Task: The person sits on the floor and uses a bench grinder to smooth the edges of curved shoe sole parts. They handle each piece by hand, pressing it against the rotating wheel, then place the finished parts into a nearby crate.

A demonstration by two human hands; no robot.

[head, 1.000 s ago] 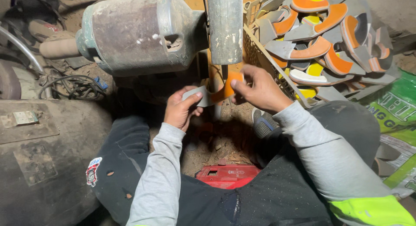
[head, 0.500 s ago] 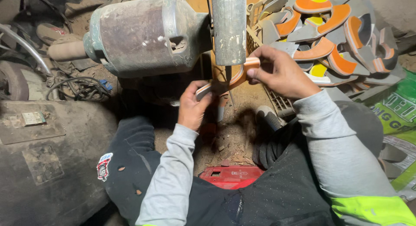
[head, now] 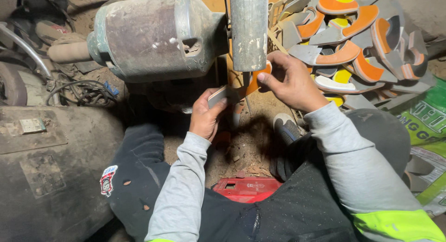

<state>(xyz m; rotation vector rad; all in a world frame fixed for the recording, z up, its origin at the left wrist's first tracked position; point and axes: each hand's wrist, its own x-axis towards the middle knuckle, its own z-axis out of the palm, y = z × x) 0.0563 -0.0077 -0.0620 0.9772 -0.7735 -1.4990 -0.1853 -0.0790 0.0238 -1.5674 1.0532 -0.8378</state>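
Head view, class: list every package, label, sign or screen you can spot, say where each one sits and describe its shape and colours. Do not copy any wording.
Green sack: right edge, crumpled plastic bag, green with white print.
Metal plate: left, on the dark machine body, small dull grey rectangle.
Sewn patch: on the dark trouser leg, lower left, shield shape, red, white and blue.
Red box: bottom centre, between the legs, flat red case with a pale label.
No screens.
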